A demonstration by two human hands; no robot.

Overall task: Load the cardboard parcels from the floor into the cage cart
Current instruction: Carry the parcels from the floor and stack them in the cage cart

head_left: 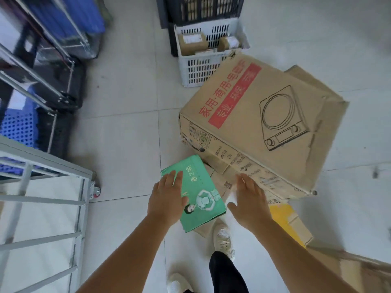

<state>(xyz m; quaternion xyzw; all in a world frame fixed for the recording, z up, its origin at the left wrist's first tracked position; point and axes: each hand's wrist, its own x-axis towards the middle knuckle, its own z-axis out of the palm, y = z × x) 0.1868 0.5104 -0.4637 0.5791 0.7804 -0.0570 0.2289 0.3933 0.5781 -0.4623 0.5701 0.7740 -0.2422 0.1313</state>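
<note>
Cardboard parcels lie heaped on the floor [127, 127] ahead of me: the big cooker box [264, 123] leans tilted over smaller ones, and the cage cart [53, 197] stands to my left. Below it lies the green box [198, 197], with a yellow box [289, 220] beside my foot. My left hand [167, 199] lies flat on the green box, fingers spread; my right hand [249, 201] hovers open, apparently not touching anything. If I pull the green box out, the leaning cooker box may slide down.

cage cart [48, 208] left | parcels right | crate [203, 66] behind large box [260, 123]
</note>
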